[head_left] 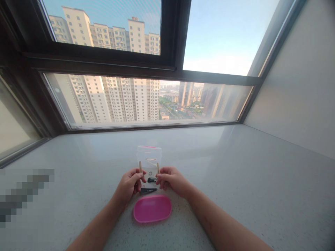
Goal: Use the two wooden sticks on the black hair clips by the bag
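Note:
A clear plastic container (149,155) lies on the pale stone sill (235,174) in front of me. My left hand (128,184) pinches a thin wooden stick (140,166) beside it. My right hand (171,180) holds a second wooden stick (158,168) on the other side. Between my hands lie small black hair clips (148,190) and a small ring (150,173). A pink oval lid (152,208) rests flat just below them, close to my wrists.
A wide window with dark frames (157,71) runs along the far edge of the sill, showing tall buildings. A pale wall (300,90) rises on the right. A blurred patch covers the lower left.

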Motion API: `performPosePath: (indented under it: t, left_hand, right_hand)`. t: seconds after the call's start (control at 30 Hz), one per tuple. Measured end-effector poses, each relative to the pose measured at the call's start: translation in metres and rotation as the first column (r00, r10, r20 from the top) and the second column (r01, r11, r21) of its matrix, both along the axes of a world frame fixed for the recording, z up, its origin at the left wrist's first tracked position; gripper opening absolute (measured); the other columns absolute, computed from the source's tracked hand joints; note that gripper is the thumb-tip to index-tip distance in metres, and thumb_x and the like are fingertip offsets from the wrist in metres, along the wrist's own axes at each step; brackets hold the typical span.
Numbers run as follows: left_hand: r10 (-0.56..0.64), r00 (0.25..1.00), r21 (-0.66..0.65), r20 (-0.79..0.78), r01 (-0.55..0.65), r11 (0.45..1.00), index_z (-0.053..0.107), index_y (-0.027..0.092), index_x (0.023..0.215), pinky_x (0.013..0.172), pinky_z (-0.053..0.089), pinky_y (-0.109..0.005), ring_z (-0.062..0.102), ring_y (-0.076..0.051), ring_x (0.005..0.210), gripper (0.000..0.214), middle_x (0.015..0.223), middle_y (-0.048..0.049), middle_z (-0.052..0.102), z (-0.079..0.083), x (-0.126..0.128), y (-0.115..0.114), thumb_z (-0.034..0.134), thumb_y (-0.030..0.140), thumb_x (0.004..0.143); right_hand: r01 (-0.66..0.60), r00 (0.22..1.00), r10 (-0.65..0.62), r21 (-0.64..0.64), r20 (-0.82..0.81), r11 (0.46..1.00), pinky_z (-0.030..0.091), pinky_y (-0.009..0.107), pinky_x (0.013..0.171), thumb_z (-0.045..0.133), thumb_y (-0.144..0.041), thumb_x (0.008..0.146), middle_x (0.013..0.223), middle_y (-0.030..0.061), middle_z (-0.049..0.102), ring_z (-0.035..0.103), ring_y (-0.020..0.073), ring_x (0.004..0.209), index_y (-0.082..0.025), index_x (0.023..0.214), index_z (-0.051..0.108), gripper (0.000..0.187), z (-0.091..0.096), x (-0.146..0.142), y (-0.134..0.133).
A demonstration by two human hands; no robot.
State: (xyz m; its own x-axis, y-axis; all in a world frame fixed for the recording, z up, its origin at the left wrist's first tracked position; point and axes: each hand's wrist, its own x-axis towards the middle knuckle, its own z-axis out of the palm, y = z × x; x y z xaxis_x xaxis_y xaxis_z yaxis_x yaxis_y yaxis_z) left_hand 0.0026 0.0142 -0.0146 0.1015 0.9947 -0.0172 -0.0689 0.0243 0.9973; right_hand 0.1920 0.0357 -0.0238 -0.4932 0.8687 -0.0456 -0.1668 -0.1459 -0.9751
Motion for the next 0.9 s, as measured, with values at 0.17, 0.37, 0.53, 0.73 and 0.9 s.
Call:
performPosePath:
  t: [0.17,0.37,0.53,0.73,0.9]
  left_hand:
    - [-0.012,1.0,0.002,0.027,0.012,1.0,0.056,0.014,0.079,0.032,0.023,-0.015,0.042,-0.004,0.035,0.018,0.061,0.0017,0.057,-0.0008,-0.0004,-0.0005,0.05,0.03,0.073]
    - [-0.004,1.0,-0.005,0.007,0.004,1.0,0.055,0.014,0.077,0.032,0.024,-0.014,0.043,-0.004,0.036,0.021,0.063,0.0015,0.056,-0.002,-0.0005,0.0014,0.05,0.034,0.075]
    - [-0.023,1.0,0.013,-0.006,0.023,1.0,0.054,0.014,0.08,0.031,0.023,-0.014,0.042,-0.003,0.035,0.021,0.064,0.0019,0.055,-0.0035,-0.0001,0.003,0.049,0.034,0.077]
    - [-0.033,0.999,0.033,-0.025,0.034,0.999,0.052,0.014,0.083,0.031,0.024,-0.014,0.042,-0.003,0.035,0.022,0.064,0.0022,0.055,-0.0044,0.0003,0.0034,0.047,0.035,0.079]
    - [-0.047,0.999,0.044,-0.014,0.047,0.998,0.051,0.014,0.085,0.031,0.024,-0.014,0.041,-0.003,0.035,0.023,0.064,0.0021,0.055,-0.0072,-0.0003,0.0055,0.048,0.036,0.079]
  right_hand:
    - [-0.006,1.0,0.006,0.003,-0.019,1.0,0.038,0.018,0.04,0.065,-0.033,0.067,0.068,0.0048,0.064,0.056,0.0103,0.048,-0.012,0.077,0.055,0.025,0.0008,-0.0003,0.0]
    - [-0.022,1.0,0.022,0.012,0.022,1.0,0.038,0.018,0.042,0.066,-0.039,0.065,0.066,0.0041,0.064,0.055,0.0092,0.047,-0.011,0.08,0.058,0.033,0.0046,0.0003,-0.0031]
    - [-0.026,0.999,0.025,0.027,0.032,0.999,0.037,0.018,0.042,0.066,-0.039,0.065,0.068,0.0041,0.064,0.053,0.0087,0.047,-0.012,0.083,0.058,0.033,0.0052,0.0006,-0.0039]
    - [-0.02,0.999,0.018,0.048,0.048,0.999,0.037,0.018,0.041,0.065,-0.04,0.066,0.07,0.0039,0.065,0.053,0.0082,0.045,-0.013,0.082,0.055,0.033,0.0063,0.0,-0.0046]
    - [-0.038,0.999,0.034,0.079,0.04,0.996,0.036,0.018,0.04,0.065,-0.038,0.066,0.07,0.0038,0.065,0.052,0.0076,0.045,-0.013,0.081,0.055,0.031,0.005,0.0004,-0.0041]
